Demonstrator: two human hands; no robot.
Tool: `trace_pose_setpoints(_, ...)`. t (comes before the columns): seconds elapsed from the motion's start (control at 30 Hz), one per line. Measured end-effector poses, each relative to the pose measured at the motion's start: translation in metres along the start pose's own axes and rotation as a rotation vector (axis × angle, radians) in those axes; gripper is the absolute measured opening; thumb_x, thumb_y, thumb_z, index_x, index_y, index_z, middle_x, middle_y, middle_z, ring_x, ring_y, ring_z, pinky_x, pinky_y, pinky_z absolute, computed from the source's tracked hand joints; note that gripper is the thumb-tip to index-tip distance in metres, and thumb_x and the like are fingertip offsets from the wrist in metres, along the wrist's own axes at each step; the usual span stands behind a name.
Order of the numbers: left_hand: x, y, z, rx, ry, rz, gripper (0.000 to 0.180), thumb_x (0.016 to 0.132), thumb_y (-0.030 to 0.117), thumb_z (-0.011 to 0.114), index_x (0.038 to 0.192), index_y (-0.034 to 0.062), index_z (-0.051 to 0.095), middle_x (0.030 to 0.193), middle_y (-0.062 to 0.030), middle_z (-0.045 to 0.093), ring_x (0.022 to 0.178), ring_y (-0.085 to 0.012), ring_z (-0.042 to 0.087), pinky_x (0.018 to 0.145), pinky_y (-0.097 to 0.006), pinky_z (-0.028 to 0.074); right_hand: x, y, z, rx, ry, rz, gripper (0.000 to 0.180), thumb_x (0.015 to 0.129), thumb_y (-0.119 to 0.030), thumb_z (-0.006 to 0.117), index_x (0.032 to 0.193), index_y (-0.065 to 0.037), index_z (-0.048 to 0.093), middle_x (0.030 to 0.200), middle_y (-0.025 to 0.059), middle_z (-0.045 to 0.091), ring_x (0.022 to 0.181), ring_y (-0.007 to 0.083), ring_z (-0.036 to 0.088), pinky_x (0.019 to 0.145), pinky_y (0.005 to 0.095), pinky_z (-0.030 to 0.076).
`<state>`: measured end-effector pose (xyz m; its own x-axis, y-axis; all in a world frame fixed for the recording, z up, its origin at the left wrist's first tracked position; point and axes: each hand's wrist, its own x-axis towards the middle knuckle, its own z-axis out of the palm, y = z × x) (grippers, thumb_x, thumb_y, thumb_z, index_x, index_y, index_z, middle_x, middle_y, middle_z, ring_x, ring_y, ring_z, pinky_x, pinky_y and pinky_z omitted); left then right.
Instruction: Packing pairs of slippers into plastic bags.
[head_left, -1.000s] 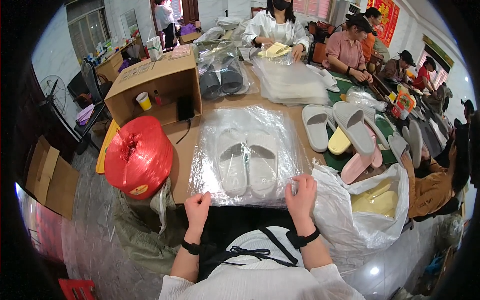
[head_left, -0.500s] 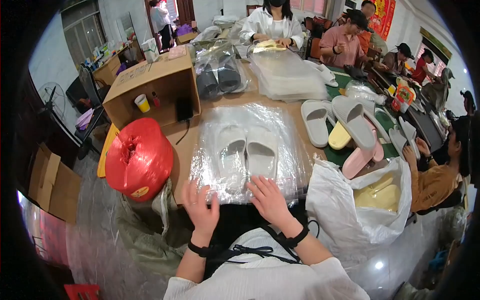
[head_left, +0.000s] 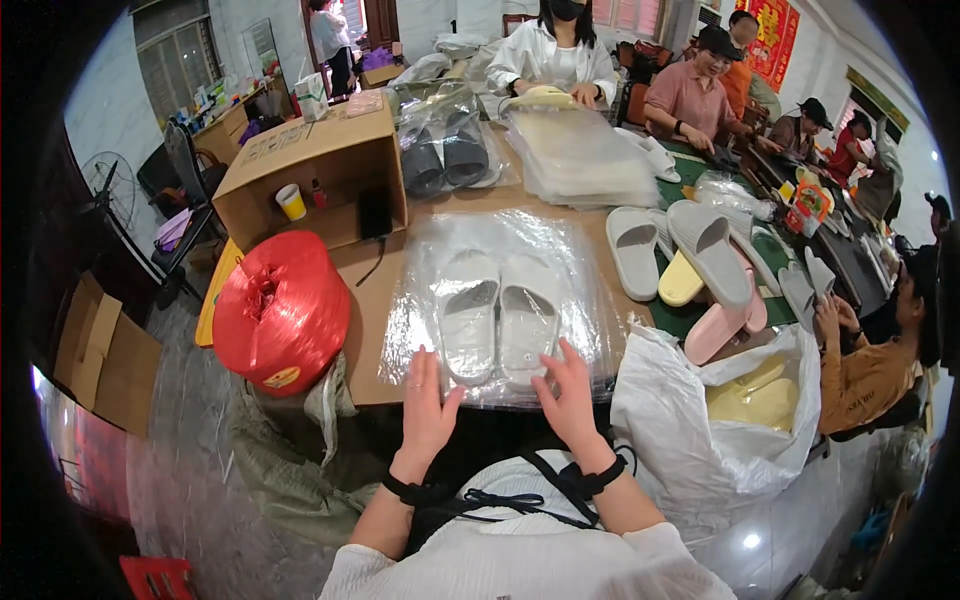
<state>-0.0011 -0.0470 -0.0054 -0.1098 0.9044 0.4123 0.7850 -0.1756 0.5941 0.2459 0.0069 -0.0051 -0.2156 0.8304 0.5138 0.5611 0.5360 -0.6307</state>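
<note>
A pair of white slippers (head_left: 497, 318) lies side by side inside a clear plastic bag (head_left: 580, 260) on the brown table (head_left: 372, 290) in front of me. My left hand (head_left: 428, 408) rests flat on the bag's near edge, just below the left slipper's heel. Fingers spread, my right hand (head_left: 569, 398) presses on the same edge by the right slipper's heel. Both wrists wear black bands.
A red spool of plastic string (head_left: 280, 310) stands at the table's left corner, an open cardboard box (head_left: 315, 170) behind it. Loose grey, yellow and pink slippers (head_left: 700, 265) lie to the right, above a white sack (head_left: 715, 420). Several people sit along the far and right sides.
Both hands moved from the bag's outer near corners inward, and now lie close together at the slippers' heels. The bag's near edge looks flattened.
</note>
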Motion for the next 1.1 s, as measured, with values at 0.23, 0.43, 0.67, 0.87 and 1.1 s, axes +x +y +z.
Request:
trace_pose_setpoints(0.23, 0.018, 0.0, -0.007, 0.178, 0.103, -0.144, 0.067, 0.077, 0.036, 0.08, 0.126, -0.0029, 0.054, 0.131, -0.0297, 0.044, 0.122, -0.0434, 0.037, 0.104, -0.054, 0.032, 0.01, 0.001, 0.002, 0.083, 0.125, 0.29, 0.067, 0.078, -0.03, 0.079, 0.125, 0.009, 0.052, 0.128, 0.026, 0.045, 0.117, 0.0418, 0.044, 0.101, 0.0468, 0.038)
trace_pose_setpoints(0.43, 0.032, 0.015, -0.006, 0.164, 0.06, -0.22, 0.062, 0.07, 0.039, 0.084, 0.114, 0.0017, 0.062, 0.122, -0.0225, 0.052, 0.118, -0.0398, 0.04, 0.1, -0.052, 0.036, 0.016, 0.008, -0.002, 0.002, -0.005, 0.333, 0.067, 0.074, -0.032, 0.081, 0.121, 0.008, 0.057, 0.118, 0.0227, 0.047, 0.111, 0.0393, 0.044, 0.099, 0.0461, 0.039)
trace_pose_setpoints(0.67, 0.054, 0.026, -0.002, -0.099, -0.049, -0.345, 0.074, 0.072, 0.033, 0.085, 0.128, -0.0003, 0.048, 0.115, -0.0189, 0.058, 0.107, -0.0325, 0.05, 0.095, -0.043, 0.043, 0.015, 0.018, 0.002, 0.047, 0.054, 0.332, 0.056, 0.073, -0.03, 0.081, 0.114, 0.004, 0.063, 0.113, 0.0197, 0.05, 0.11, 0.037, 0.046, 0.099, 0.0455, 0.039)
trace_pose_setpoints(0.87, 0.062, 0.022, 0.008, -0.27, 0.044, -0.487, 0.093, 0.068, 0.027, 0.089, 0.137, -0.0078, 0.036, 0.112, -0.0193, 0.059, 0.1, -0.028, 0.06, 0.086, -0.038, 0.05, 0.016, 0.019, -0.003, 0.112, 0.057, 0.373, 0.054, 0.073, -0.027, 0.081, 0.114, 0.002, 0.064, 0.113, 0.0163, 0.052, 0.105, 0.0308, 0.051, 0.091, 0.039, 0.044)
trace_pose_setpoints(1.1, 0.057, 0.033, 0.008, -1.057, -0.185, -0.637, 0.054, 0.08, 0.007, 0.077, 0.127, -0.0064, 0.053, 0.113, -0.0145, 0.066, 0.098, -0.0226, 0.066, 0.088, -0.035, 0.052, 0.015, 0.019, -0.021, 0.445, 0.07, 0.475, 0.05, 0.072, -0.022, 0.082, 0.114, 0.0, 0.065, 0.117, 0.014, 0.054, 0.098, 0.0204, 0.054, 0.079, 0.0292, 0.045)
